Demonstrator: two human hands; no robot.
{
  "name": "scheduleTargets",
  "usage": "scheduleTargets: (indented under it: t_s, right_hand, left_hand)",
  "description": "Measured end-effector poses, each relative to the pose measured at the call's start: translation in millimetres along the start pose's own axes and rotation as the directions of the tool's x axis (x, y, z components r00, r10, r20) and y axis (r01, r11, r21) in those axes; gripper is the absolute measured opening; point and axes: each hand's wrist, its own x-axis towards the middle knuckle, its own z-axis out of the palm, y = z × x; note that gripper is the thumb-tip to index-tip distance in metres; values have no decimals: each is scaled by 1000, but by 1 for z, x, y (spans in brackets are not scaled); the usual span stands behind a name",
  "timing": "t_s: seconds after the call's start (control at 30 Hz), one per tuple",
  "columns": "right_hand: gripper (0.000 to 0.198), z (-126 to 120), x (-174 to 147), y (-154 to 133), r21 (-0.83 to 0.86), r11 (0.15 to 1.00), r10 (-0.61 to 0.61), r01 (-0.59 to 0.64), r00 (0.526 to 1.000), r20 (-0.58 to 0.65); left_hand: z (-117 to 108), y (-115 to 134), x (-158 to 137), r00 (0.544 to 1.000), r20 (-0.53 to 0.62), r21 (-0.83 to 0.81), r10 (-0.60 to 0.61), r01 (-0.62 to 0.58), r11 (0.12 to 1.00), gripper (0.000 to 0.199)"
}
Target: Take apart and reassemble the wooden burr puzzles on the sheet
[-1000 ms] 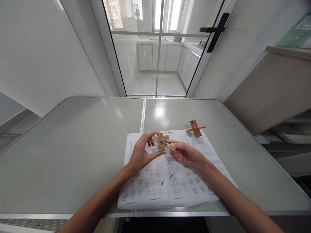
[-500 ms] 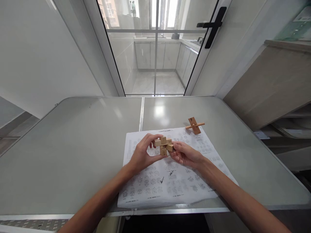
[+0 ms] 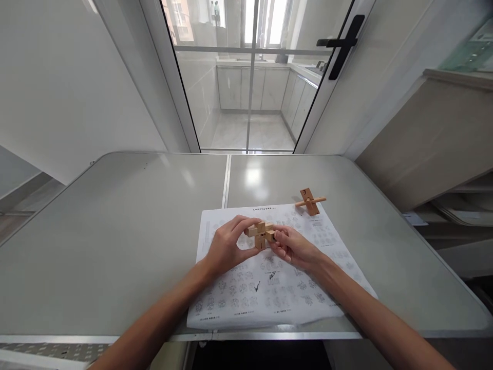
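Brought wooden piece (image 3: 270,236), pinched in right hand (image 3: 296,245), closer to block cluster (image 3: 260,242) gripped by half-open left hand (image 3: 227,245), apparently mid-fitting.

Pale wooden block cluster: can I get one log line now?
left hand: grips pale wooden block cluster; right hand: holds pale wooden block at cluster; white printed paper: on grey table

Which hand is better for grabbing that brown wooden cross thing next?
Probably the right hand: the brown wooden cross sits beyond it, on that side. The left hand is farther away. Both hold pale wooden blocks, though.
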Motion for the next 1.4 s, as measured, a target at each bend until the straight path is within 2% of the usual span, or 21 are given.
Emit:
scheduleTargets:
  t_s: [0.23,0.37,0.43,0.5,0.6,0.7,0.77,0.83,0.93,1.13,1.2,1.3,1.4]
  right_hand:
    - [51,3,1,7,-114,994,-2,3,1000,4]
    - [61,4,0,7,-191,982,0,3,1000,20]
    - [66,8,0,6,-226,973,-42,39,999,-6]
    - [64,13,-1,5,-295,949,-134,113,990,-53]
    - [49,17,-3,3,-467,852,-322,235,940,-114]
    - [33,16,-6,3,-649,703,-462,291,880,-107]
    - [31,13,-7,3,-722,627,-490,292,868,-75]
    - [32,11,-8,2,-747,602,-466,282,884,-42]
    - [36,9,-8,0,-725,639,-394,256,919,-23]
    - [41,8,-4,-4,-557,807,-253,196,967,-26]
    - [43,8,-3,-5,-499,847,-231,184,972,-33]
    - [44,6,-1,-7,-440,886,-194,149,979,-58]
    - [44,4,0,-9,-368,927,-90,73,996,-28]
  left_hand:
    - [1,2,0,999,33,36,10,-12,999,45]
    - [3,2,-3,997,64,4,-40,40,999,49]
    - [2,2,-4,993,74,-57,-87,91,994,52]
    - [1,1,-3,989,63,-121,-137,144,982,53]
    - [-2,2,-1,980,29,-180,-196,198,963,56]
    - [-3,2,-1,978,42,-203,-206,210,956,60]
    - [-3,2,-2,979,55,-192,-195,202,961,61]
    - [-3,2,-3,982,61,-164,-177,185,969,61]
    - [-4,1,-3,989,67,-110,-131,138,984,58]
    - [-8,1,0,996,88,26,-13,11,1000,46]
    - [-9,0,1,994,101,21,-47,45,999,50]
    - [-11,-2,2,974,137,-22,-178,183,983,63]
    - [-11,-4,2,955,150,-95,-257,273,957,69]
